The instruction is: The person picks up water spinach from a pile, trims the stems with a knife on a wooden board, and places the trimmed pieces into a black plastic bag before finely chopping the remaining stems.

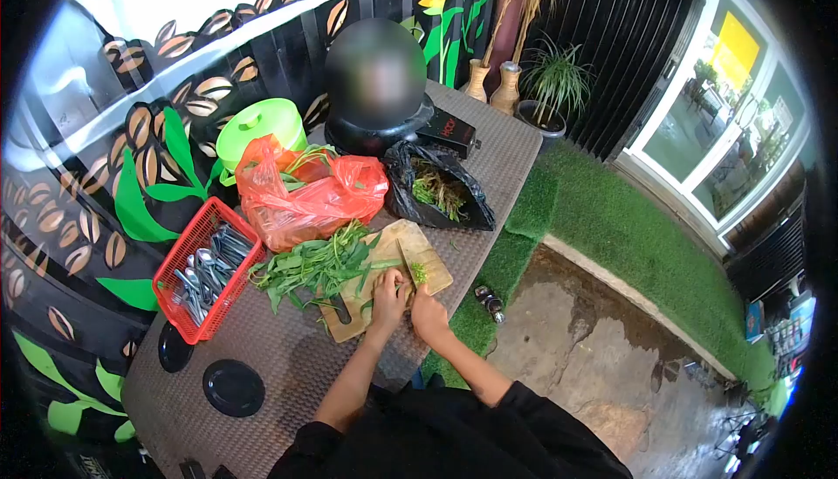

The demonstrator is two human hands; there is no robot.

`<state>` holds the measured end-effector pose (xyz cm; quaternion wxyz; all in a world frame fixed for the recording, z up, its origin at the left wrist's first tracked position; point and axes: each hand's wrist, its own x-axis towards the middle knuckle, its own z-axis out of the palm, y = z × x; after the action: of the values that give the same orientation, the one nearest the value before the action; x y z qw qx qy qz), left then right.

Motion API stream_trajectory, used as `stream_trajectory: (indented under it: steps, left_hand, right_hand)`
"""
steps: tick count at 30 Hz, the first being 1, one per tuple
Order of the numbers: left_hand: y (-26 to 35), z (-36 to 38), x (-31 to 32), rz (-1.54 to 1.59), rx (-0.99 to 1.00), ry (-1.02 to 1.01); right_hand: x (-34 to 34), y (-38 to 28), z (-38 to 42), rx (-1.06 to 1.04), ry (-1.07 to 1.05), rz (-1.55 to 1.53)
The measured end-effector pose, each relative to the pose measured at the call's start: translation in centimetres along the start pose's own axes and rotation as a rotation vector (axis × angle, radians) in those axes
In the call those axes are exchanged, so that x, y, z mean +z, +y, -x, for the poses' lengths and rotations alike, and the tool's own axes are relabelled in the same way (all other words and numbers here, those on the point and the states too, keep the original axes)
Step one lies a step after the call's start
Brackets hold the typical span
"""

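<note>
A wooden cutting board (352,320) lies on the table with a pile of leafy greens (310,265) across its left side. My right hand (429,315) is closed round the handle of a knife (405,256), whose blade points away from me over the board. Curled fingers of my left hand (388,296) press on the stems of the greens, just left of the knife. Small chopped green pieces (420,273) lie to the right of the blade. The knife handle is mostly hidden in my right hand.
Behind the board sit a red plastic bag (305,204), a black bag (463,184) with greens and a lime-green lidded pot (262,130). A red basket (207,332) of cutlery stands left, near a black plate (234,388). The brown table (297,392) ends at my right.
</note>
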<state>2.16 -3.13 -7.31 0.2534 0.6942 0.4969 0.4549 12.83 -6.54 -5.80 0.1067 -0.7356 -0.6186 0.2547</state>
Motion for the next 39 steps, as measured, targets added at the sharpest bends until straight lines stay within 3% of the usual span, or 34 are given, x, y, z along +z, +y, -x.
stream_trajectory:
  steps: [5,10,18,24,30,32,39]
  left_hand:
    - [-0.9,0.2,0.1,-0.005,0.012,0.009]
    - [-0.4,0.6,0.1,-0.231,0.042,0.027]
    - [0.6,1.0,-0.5,-0.211,0.094,-0.004]
    - [1.0,-0.8,-0.8,0.119,-0.014,-0.066]
    - [0.1,-0.2,-0.7,-0.053,-0.026,-0.060]
    - [-0.3,-0.1,-0.8,-0.041,0.015,-0.054]
    - [0.8,0.8,-1.2,-0.132,0.052,-0.065]
  right_hand:
    - [-0.8,0.4,0.4,-0.101,0.066,-0.064]
    - [-0.1,-0.5,0.0,-0.001,0.039,-0.064]
    - [-1.2,0.5,-0.6,-0.043,0.006,-0.090]
    - [-1.6,1.3,-0.9,-0.087,-0.032,0.034]
    - [-0.8,-0.3,0.9,-0.023,-0.003,0.072]
    - [0.3,-0.5,0.6,0.046,0.008,-0.042]
    - [-0.1,-0.2,0.6,-0.085,0.075,-0.010]
